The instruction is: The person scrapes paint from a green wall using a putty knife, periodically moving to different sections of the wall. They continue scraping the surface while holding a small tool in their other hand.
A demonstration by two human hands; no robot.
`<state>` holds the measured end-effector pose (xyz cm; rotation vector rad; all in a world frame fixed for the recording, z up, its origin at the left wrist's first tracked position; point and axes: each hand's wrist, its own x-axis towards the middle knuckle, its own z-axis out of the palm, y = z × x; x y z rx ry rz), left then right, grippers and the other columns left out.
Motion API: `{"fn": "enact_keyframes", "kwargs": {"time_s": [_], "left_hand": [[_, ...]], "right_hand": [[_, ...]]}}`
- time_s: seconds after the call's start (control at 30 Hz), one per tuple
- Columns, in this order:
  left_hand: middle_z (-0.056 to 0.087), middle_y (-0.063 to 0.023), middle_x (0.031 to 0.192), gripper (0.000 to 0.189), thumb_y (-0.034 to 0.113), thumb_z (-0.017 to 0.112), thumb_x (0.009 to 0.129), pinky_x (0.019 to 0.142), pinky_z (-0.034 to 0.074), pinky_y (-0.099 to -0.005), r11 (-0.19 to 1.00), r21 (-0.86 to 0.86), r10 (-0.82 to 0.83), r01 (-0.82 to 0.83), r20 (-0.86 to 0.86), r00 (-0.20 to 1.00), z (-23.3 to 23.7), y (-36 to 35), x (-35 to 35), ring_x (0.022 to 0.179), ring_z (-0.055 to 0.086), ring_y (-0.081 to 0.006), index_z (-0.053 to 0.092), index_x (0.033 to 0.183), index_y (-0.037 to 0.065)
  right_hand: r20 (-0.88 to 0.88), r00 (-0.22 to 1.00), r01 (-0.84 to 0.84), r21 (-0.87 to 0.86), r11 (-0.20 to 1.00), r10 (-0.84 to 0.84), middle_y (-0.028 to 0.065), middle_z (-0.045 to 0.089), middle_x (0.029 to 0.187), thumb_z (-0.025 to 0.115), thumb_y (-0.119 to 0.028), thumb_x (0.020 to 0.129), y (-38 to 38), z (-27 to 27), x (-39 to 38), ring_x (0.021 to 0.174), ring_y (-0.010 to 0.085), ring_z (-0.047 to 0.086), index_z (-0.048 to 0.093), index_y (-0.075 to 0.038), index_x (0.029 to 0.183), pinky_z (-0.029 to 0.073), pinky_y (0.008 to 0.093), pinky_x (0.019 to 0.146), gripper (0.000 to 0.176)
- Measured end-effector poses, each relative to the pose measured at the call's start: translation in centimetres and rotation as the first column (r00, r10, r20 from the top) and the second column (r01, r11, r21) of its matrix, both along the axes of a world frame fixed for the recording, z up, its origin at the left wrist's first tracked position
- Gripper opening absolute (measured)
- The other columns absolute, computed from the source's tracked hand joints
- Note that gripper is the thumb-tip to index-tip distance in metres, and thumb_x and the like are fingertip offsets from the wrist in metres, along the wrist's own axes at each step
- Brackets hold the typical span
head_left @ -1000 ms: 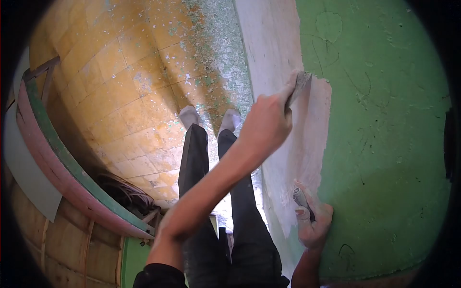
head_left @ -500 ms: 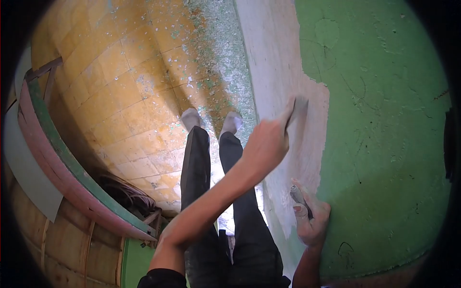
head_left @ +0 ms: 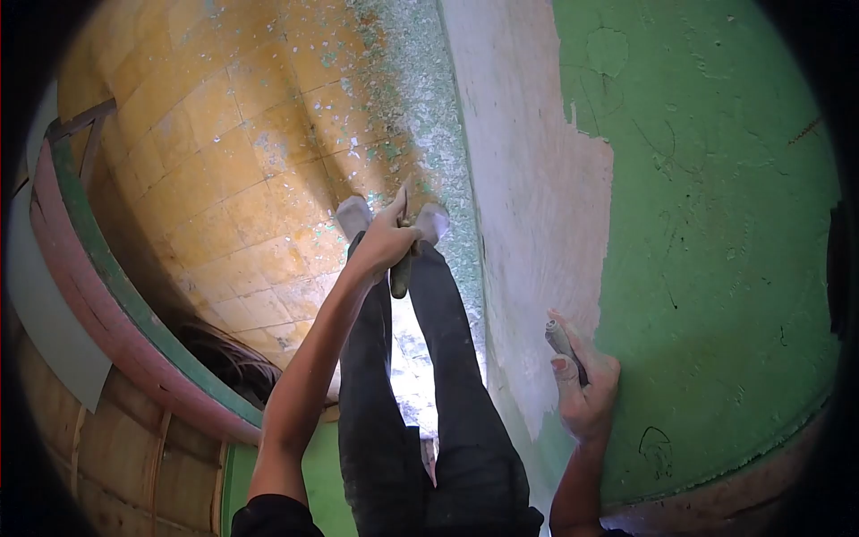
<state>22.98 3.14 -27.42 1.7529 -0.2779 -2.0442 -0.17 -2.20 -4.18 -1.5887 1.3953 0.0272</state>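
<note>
My left hand (head_left: 386, 243) is closed around a scraper (head_left: 400, 279), held in the air over my legs and feet, apart from the wall. The scraper's dark handle sticks out below the fist; its blade is seen nearly edge-on beyond the fingers. At the wall on the right, my right hand (head_left: 588, 394) is wrapped around a grey, round-ended handle (head_left: 558, 342). What the handle belongs to is hidden by the fingers and palm. Beside that hand, a pale scraped strip (head_left: 537, 206) of wall meets green paint (head_left: 707, 268) along a ragged edge.
Paint flakes (head_left: 407, 98) lie thickly on the yellow tiled floor (head_left: 206, 170) along the wall's foot. My legs (head_left: 447, 331) and feet in socks stand there. On the left is a curved pink and green wooden piece (head_left: 125, 313), with a pale panel (head_left: 67, 331) beside it.
My left hand has moved left with the scraper, from the pale strip of wall to over my legs. My right hand stays nearly where it was, holding the grey handle.
</note>
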Motion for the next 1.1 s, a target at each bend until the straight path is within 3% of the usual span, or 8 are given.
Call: {"fn": "enact_keyframes", "kwargs": {"time_s": [0.1,0.2,0.3,0.43,0.5,0.73,0.93,1.1], "left_hand": [[0.061,-0.0091,0.089,0.075,0.011,0.062,0.094,0.064,0.053,-0.0280,0.944,-0.118,0.311,-0.308,0.007,0.950,-1.8,-1.3,-1.1,0.070,0.062,-0.0137,0.025,0.159,0.006],[0.059,-0.0079,0.087,0.074,0.012,0.061,0.096,0.061,0.052,-0.0296,0.912,-0.107,0.372,-0.397,-0.196,0.907,3.3,-8.6,-1.3,0.066,0.058,-0.0128,0.025,0.160,0.012],[0.057,-0.0036,0.079,0.075,0.013,0.062,0.095,0.058,0.049,-0.0302,0.924,-0.372,0.081,-0.089,-0.037,0.996,7.2,-12.0,-1.9,0.060,0.052,-0.0120,0.027,0.160,0.019],[0.056,-0.0243,0.073,0.080,-0.002,0.054,0.083,0.069,0.049,-0.0465,0.770,-0.617,-0.031,0.163,0.219,0.975,11.3,-10.0,-6.3,0.065,0.060,-0.0403,0.031,0.158,0.014],[0.055,-0.0240,0.072,0.084,-0.006,0.053,0.079,0.070,0.048,-0.0473,0.715,-0.659,-0.109,0.234,0.226,0.968,12.0,-7.1,-6.8,0.067,0.058,-0.0416,0.032,0.157,0.014],[0.044,-0.0153,0.057,0.085,-0.009,0.052,0.075,0.063,0.047,-0.0392,0.605,-0.771,0.082,0.199,0.309,0.948,13.2,-10.0,-6.5,0.052,0.048,-0.0265,0.035,0.156,0.011],[0.044,-0.0125,0.058,0.090,-0.012,0.054,0.072,0.086,0.049,-0.0293,0.726,-0.657,-0.096,0.205,0.198,0.975,14.9,-3.3,-9.6,0.052,0.052,-0.0220,0.036,0.157,0.013],[0.046,-0.0155,0.063,0.085,-0.009,0.053,0.076,0.070,0.050,-0.0346,0.677,-0.725,0.096,0.124,0.254,0.963,14.1,-10.6,-7.1,0.055,0.054,-0.0246,0.037,0.156,0.014]], "right_hand": [[-0.011,1.000,-0.011,0.015,1.000,0.011,0.0219,0.071,0.114,0.062,-0.010,0.094,0.2,0.0,-0.4,0.091,0.0258,0.075,0.062,0.002,0.131,0.056,0.0318,0.075,0.039],[0.014,1.000,-0.016,0.021,1.000,0.015,0.0216,0.072,0.112,0.062,-0.009,0.094,0.5,-0.4,-0.1,0.089,0.0265,0.075,0.062,0.002,0.131,0.056,0.0323,0.073,0.039],[0.013,1.000,0.001,0.140,0.990,-0.003,0.0216,0.072,0.111,0.061,-0.008,0.094,0.2,0.1,0.5,0.089,0.0293,0.075,0.062,0.002,0.131,0.056,0.0340,0.074,0.039],[0.023,1.000,0.011,0.147,0.989,-0.015,0.0224,0.071,0.109,0.058,-0.010,0.096,1.2,-1.8,-0.1,0.089,0.0356,0.073,0.062,0.000,0.132,0.056,0.0373,0.076,0.037],[-0.065,0.998,-0.007,0.270,0.963,0.026,0.0224,0.071,0.108,0.057,-0.013,0.098,0.9,-1.9,-0.1,0.091,0.0382,0.072,0.062,-0.003,0.132,0.056,0.0396,0.078,0.036],[-0.211,0.950,-0.088,0.524,0.847,0.229,0.0209,0.071,0.101,0.054,-0.023,0.100,0.8,-2.2,-0.4,0.092,0.0412,0.068,0.064,-0.011,0.129,0.052,0.0489,0.084,0.034],[-0.256,0.901,-0.160,0.553,0.818,0.350,0.0240,0.067,0.087,0.057,-0.022,0.097,1.1,-2.1,-1.3,0.084,0.0442,0.065,0.067,-0.006,0.108,0.050,0.0503,0.075,0.022],[-0.273,0.936,-0.075,0.458,0.886,0.221,0.0264,0.065,0.082,0.059,-0.017,0.092,1.6,-2.7,-0.7,0.081,0.0460,0.064,0.068,0.000,0.090,0.050,0.0507,0.070,0.020]]}}
